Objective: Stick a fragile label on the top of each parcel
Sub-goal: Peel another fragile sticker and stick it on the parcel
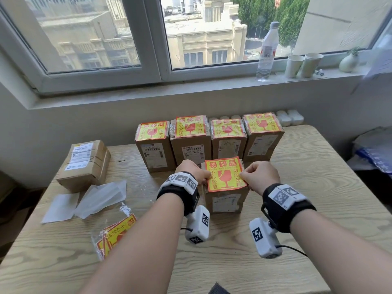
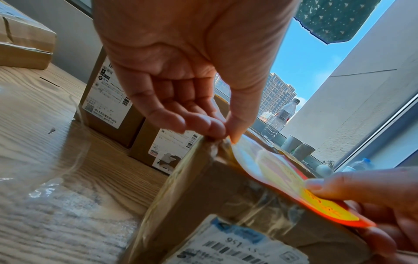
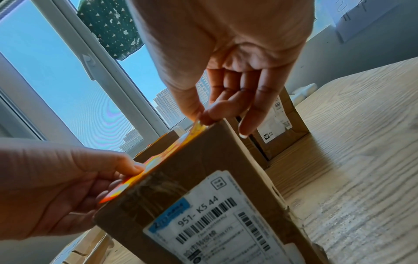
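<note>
A brown parcel (image 1: 225,200) stands upright near the table's middle. A red and yellow fragile label (image 1: 226,174) lies over its top. My left hand (image 1: 209,177) pinches the label's near left edge, and my right hand (image 1: 244,174) pinches its near right edge. In the left wrist view the left hand (image 2: 226,134) holds the label (image 2: 282,178) at the parcel's (image 2: 226,205) top corner. In the right wrist view the right hand (image 3: 202,118) holds the label (image 3: 162,164) just above the box edge. Whether the label is stuck down is unclear.
Four upright parcels (image 1: 191,143) with labels on top stand in a row behind. An unlabelled parcel (image 1: 84,164) lies flat at the left. Peeled backing sheets (image 1: 95,198) and a bag of labels (image 1: 115,234) lie left of my arm. A bottle (image 1: 267,52) and cups (image 1: 303,64) stand on the sill.
</note>
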{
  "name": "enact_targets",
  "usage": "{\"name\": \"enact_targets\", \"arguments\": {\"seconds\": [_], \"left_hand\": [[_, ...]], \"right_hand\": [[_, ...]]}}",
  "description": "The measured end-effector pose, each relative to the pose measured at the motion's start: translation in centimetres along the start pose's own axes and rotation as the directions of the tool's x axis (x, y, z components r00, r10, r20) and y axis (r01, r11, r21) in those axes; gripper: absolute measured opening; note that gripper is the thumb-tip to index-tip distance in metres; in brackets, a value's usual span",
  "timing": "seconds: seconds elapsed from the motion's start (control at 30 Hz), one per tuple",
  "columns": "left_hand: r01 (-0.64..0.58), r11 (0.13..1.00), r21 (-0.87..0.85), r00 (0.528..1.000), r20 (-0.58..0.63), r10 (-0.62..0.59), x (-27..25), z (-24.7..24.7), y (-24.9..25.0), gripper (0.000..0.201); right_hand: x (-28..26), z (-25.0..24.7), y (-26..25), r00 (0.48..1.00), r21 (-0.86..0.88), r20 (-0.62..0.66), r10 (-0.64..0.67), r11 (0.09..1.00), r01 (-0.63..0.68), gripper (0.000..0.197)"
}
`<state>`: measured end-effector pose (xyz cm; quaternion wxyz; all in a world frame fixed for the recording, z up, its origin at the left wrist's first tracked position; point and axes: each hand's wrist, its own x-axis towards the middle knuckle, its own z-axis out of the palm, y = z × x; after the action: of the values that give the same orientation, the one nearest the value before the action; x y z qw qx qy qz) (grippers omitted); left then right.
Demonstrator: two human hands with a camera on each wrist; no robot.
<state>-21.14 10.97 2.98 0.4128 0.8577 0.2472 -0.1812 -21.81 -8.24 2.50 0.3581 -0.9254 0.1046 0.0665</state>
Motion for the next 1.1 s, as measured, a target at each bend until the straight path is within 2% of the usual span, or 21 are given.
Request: {"name": "enact_targets", "arguments": {"seconds": [0.1, 0.17, 0.23, 0.3, 0.37, 0.47, 0.53, 0.57, 0.63, 0.67, 0.7, 0.73, 0.8, 0.87, 0.97, 1.1], "left_hand": [[0.0, 0.997, 0.078, 1.0, -0.025, 0.002, -0.2, -0.1, -0.2, 0.037], [0.013, 0.994, 0.106, 1.0, -0.019, -0.011, -0.3, -0.4, -0.6, 0.045], [0.021, 0.996, 0.085, 1.0, 0.003, -0.021, 0.0, -0.8, -1.1, 0.055], [-0.008, 0.998, 0.058, 0.999, 0.035, 0.006, -0.1, -0.8, -1.4, 0.054], [-0.04, 0.999, 0.032, 0.997, 0.074, 0.038, -0.7, -0.7, -1.1, 0.058], [-0.08, 0.996, 0.031, 0.985, 0.156, 0.075, -0.8, 0.1, -0.9, 0.097], [-0.106, 0.993, 0.056, 0.977, 0.19, 0.094, -1.0, 0.3, -0.9, 0.107], [-0.092, 0.994, 0.051, 0.976, 0.202, 0.08, -1.4, 0.1, -0.7, 0.101], [-0.068, 0.998, 0.006, 0.971, 0.232, 0.065, -1.7, -0.3, -0.8, 0.076], [-0.056, 0.998, -0.022, 0.966, 0.253, 0.059, -1.4, -0.5, -1.0, 0.071], [-0.041, 0.999, -0.033, 0.962, 0.267, 0.048, -1.2, -0.8, -1.1, 0.076], [-0.056, 0.998, -0.033, 0.964, 0.258, 0.063, -0.9, -1.1, -1.3, 0.091], [-0.166, 0.986, 0.01, 0.971, 0.178, 0.162, -0.6, -1.5, -0.9, 0.113], [-0.29, 0.956, 0.051, 0.95, 0.134, 0.281, -0.5, -1.4, -0.3, 0.111], [-0.368, 0.914, 0.168, 0.921, 0.198, 0.335, -0.3, -0.9, 0.6, 0.1], [-0.359, 0.895, 0.264, 0.928, 0.205, 0.312, 0.3, -0.7, 0.3, 0.078]], "right_hand": [[0.2, 0.1, 0.0, 1.0, -0.002, 0.004, 0.017, 1.0, -0.017, 0.018], [0.1, 0.0, 0.1, 0.999, -0.009, 0.012, 0.037, 0.999, -0.037, 0.029], [-0.1, -0.3, 0.2, 0.997, -0.036, 0.012, 0.073, 0.997, -0.073, 0.044], [-0.4, -0.7, 0.3, 0.994, -0.038, 0.021, 0.104, 0.994, -0.103, 0.052], [-0.7, -0.7, 0.1, 0.991, -0.027, 0.078, 0.105, 0.994, -0.103, 0.059], [-1.1, -0.3, -0.2, 0.977, -0.046, 0.207, 0.06, 0.998, -0.051, 0.066], [-0.9, -0.1, 0.0, 0.969, -0.023, 0.244, 0.043, 0.999, -0.039, 0.067], [-0.7, -0.2, 0.3, 0.966, 0.015, 0.255, 0.05, 0.998, -0.056, 0.065], [-0.2, -0.6, 1.0, 0.957, 0.12, 0.281, 0.079, 0.986, -0.116, 0.06], [0.1, -0.8, 1.3, 0.954, 0.155, 0.284, 0.092, 0.978, -0.14, 0.057], [0.4, -1.1, 1.5, 0.959, 0.168, 0.268, 0.096, 0.975, -0.145, 0.054], [0.5, -1.3, 1.6, 0.97, 0.156, 0.226, 0.086, 0.98, -0.123, 0.051], [0.8, -1.5, 1.3, 0.994, 0.076, 0.108, 0.019, 0.997, -0.028, 0.047], [1.1, -1.2, 0.4, 0.994, -0.018, 0.074, -0.082, 0.996, 0.084, 0.049], [1.4, -0.1, -1.0, 0.965, -0.125, 0.178, -0.19, 0.969, 0.214, 0.054], [1.8, 0.9, -1.4, 0.943, -0.215, 0.287, -0.166, 0.949, 0.232, 0.056]]}}
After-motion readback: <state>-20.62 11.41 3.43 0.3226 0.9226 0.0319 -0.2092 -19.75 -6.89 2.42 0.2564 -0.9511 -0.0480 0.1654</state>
